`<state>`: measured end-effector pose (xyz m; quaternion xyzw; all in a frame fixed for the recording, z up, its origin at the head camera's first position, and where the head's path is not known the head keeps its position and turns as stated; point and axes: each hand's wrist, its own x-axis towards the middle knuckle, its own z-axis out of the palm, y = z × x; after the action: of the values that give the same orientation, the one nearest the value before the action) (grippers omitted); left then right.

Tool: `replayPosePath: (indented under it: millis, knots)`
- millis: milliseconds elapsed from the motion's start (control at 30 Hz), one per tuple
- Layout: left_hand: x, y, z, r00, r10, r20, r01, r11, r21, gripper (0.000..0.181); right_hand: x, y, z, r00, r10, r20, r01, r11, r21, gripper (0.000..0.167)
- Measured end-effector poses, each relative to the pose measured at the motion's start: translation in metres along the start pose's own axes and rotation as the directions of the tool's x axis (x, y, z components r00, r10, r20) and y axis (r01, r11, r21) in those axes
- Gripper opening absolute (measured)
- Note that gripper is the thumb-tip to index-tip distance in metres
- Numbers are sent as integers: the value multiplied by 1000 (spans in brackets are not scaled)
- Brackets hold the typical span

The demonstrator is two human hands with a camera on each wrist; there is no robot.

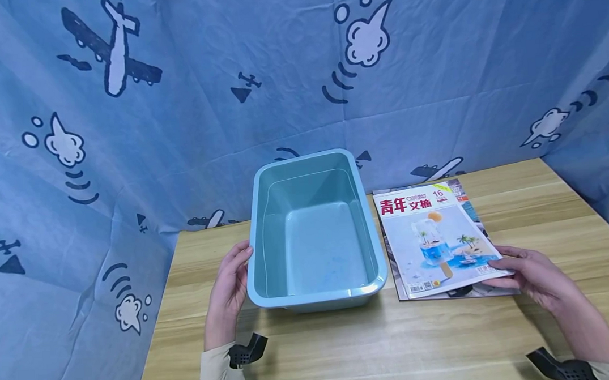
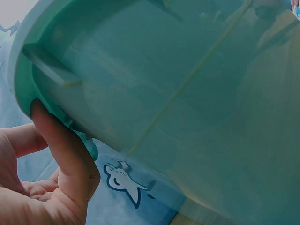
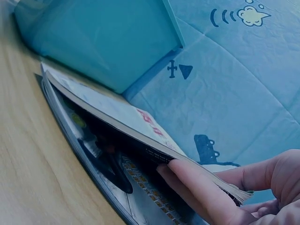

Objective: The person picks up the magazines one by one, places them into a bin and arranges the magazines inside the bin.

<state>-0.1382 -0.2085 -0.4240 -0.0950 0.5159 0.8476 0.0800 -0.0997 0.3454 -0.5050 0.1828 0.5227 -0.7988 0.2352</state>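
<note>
A light blue-green plastic basin (image 1: 327, 245) stands on the table, and nothing lies inside it. My left hand (image 1: 230, 281) grips the basin's left rim; in the left wrist view, its fingers curl under the lip. To the right of the basin, a magazine (image 1: 434, 238) with an ice-pop cover lies over other printed matter (image 1: 474, 291). Its right edge is pinched between the thumb and fingers of my right hand (image 1: 535, 273). In the right wrist view, that edge is raised, with a dark gap between the magazine (image 3: 117, 115) and the glossy cover beneath.
A wood-grain table (image 1: 332, 347) carries everything. Behind it and at both sides hangs a blue cloth (image 1: 279, 72) printed with planes and clouds. The magazines lie close beside the basin's right side.
</note>
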Motion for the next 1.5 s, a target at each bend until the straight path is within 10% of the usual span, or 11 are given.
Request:
replayPosePath:
  millis: [433,1000,1500]
  knots:
    - [0,0,0,1000,4,7,-4,1000,2,14,1,3,-1,1000,-6,7,7,998,-69,86]
    - [1,-2,-1,999,-27,-21,27,1000,-14,18,-4,6,-7,997,-66,29,61,986,155,43]
    - [1,-3,0,1000,-27,-7,27,999,-31,18,-7,6,-11,983,-100,156,30,918,396,51]
